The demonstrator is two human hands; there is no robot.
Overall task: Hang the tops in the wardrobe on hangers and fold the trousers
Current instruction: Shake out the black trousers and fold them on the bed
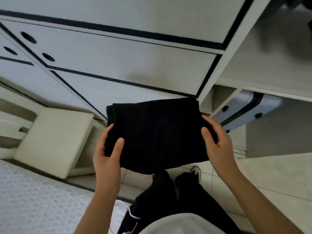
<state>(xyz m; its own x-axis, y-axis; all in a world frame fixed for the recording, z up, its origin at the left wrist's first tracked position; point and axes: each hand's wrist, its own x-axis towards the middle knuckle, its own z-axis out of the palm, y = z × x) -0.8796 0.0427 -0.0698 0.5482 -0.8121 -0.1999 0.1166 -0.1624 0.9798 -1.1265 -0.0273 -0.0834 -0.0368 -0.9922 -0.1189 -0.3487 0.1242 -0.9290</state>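
A pair of black trousers (157,134), folded into a flat rectangle, is held in the air in front of me at the middle of the view. My left hand (108,154) grips its left edge, thumb on top and fingers underneath. My right hand (217,141) grips the right edge the same way. Behind the bundle stands the white wardrobe (118,53) with black trim, its doors closed; an open compartment (270,61) lies to the right.
A cream padded stool (54,141) stands at the left against the wardrobe. A pale blue suitcase (244,110) sits in a low wardrobe compartment on the right. A bed edge (25,200) is at lower left. My legs and shoe (195,171) stand on the tiled floor.
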